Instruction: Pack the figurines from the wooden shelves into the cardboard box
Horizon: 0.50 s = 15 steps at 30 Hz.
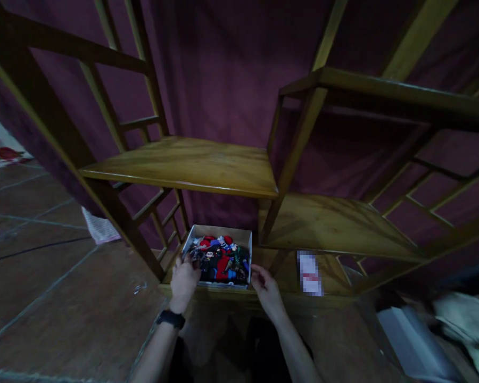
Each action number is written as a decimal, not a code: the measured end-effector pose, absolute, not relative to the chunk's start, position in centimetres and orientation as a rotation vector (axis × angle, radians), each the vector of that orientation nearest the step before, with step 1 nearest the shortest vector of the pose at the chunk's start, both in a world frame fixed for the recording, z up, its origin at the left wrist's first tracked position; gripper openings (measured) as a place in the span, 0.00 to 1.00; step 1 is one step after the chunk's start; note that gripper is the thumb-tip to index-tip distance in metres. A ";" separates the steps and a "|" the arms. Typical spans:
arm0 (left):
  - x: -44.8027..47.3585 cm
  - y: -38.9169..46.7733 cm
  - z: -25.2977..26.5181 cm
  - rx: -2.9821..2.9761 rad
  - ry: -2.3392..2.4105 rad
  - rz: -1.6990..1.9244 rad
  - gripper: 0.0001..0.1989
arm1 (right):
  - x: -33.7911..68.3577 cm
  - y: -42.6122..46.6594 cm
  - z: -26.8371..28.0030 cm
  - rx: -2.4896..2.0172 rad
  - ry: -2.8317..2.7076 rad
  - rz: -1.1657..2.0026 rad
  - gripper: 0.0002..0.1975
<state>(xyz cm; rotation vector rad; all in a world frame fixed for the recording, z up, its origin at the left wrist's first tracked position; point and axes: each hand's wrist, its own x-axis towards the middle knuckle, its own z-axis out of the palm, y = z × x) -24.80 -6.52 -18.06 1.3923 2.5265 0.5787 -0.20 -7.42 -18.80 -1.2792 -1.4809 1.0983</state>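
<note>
A shallow white cardboard box (223, 231) sits on the lowest wooden shelf, filled with a jumble of small red, blue, black and green items (222, 260) that I cannot make out singly. My left hand (185, 279) grips the box at its left front corner, fingers over the edge; a dark watch band (171, 319) is on that wrist. At the right front corner, my right hand (265, 287) has its fingertips against the side wall, with the lower fingers curled. Between them, the two hands hold the box from both sides.
A wooden shelf board (199, 164) hangs above the box, with an upright post (293, 159) to its right. A pixelated packet (310, 273) lies on the lower shelf. On the floor at right stands a grey box-like object (417, 340) beside pale cloth (467, 324).
</note>
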 end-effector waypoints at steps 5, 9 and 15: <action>-23.7 -8.6 -16.5 1.558 2.443 0.798 0.24 | 8.0 -8.7 -20.6 -1.384 -1.231 0.887 0.14; -21.4 -10.0 -16.0 1.640 2.270 1.000 0.20 | 14.8 -7.3 -23.2 -1.736 -1.232 0.555 0.18; -17.3 -9.8 -15.4 1.795 1.936 1.235 0.17 | 18.1 -4.7 -25.2 -2.306 -1.311 0.321 0.37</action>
